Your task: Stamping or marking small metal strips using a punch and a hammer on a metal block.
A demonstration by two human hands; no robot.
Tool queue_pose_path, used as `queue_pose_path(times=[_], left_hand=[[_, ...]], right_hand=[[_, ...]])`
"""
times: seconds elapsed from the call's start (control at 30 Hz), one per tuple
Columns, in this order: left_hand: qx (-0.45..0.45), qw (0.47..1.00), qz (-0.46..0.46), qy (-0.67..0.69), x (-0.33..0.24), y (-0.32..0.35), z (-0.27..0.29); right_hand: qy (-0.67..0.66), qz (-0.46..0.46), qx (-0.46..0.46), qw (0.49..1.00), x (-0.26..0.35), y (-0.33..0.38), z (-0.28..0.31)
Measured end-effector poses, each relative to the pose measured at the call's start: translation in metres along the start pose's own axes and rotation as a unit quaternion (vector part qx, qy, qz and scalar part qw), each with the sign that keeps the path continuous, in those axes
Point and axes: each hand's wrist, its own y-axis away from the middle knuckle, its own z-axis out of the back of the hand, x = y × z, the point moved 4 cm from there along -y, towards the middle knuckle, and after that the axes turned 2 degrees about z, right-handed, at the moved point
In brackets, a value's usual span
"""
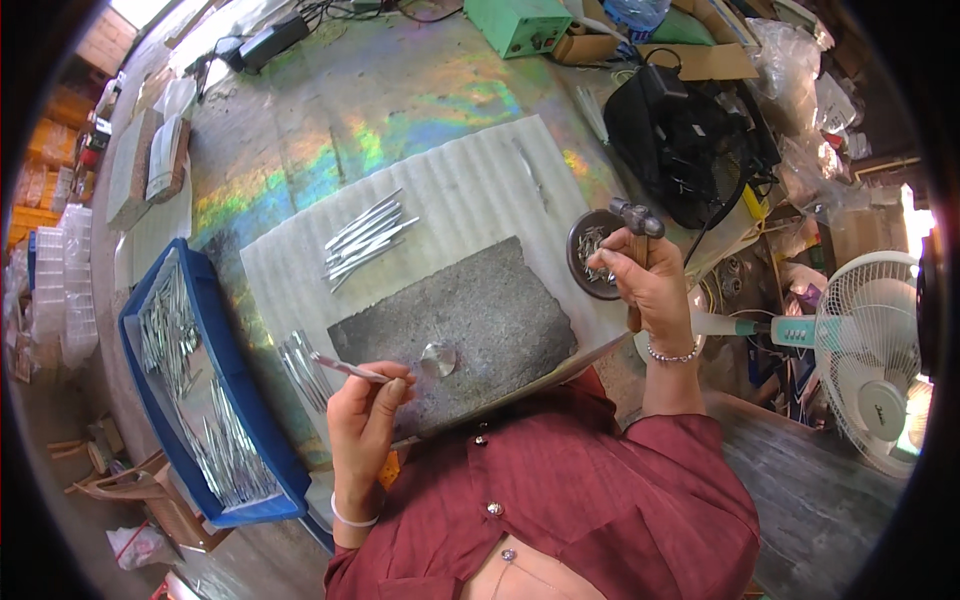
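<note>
Left hand (365,405) grips a thin metal strip (345,367) over the grey stone slab (470,300), near a round metal anvil (438,358). Right hand (648,275) is closed on a raised small hammer (637,222), reaching into the dish of small metal pieces (592,252).

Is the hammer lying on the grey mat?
No, the right hand holds the hammer raised beside the grey mat.

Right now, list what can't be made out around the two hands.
- Head view: the hammer handle is mostly hidden inside the right hand.
- The small pieces in the round dish are too small to identify, and the hand covers part of it.
- The near end of the thin metal strip is hidden in the left hand.
</note>
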Motion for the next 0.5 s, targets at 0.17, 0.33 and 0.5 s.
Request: queue_pose_path(times=[0.17,0.33,0.5], left_hand=[[0.098,0.900,0.071,0.419,0.001,-0.005,-0.020],[0.147,0.796,0.125,0.573,0.007,-0.014,-0.040],[0.170,0.743,0.152,0.630,0.018,-0.011,-0.049]], right_hand=[[-0.099,-0.025,0.139,0.985,0.006,0.027,-0.064],[-0.125,-0.020,0.234,0.964,0.010,0.055,-0.113],[-0.103,-0.039,0.257,0.960,0.007,0.065,-0.139]])
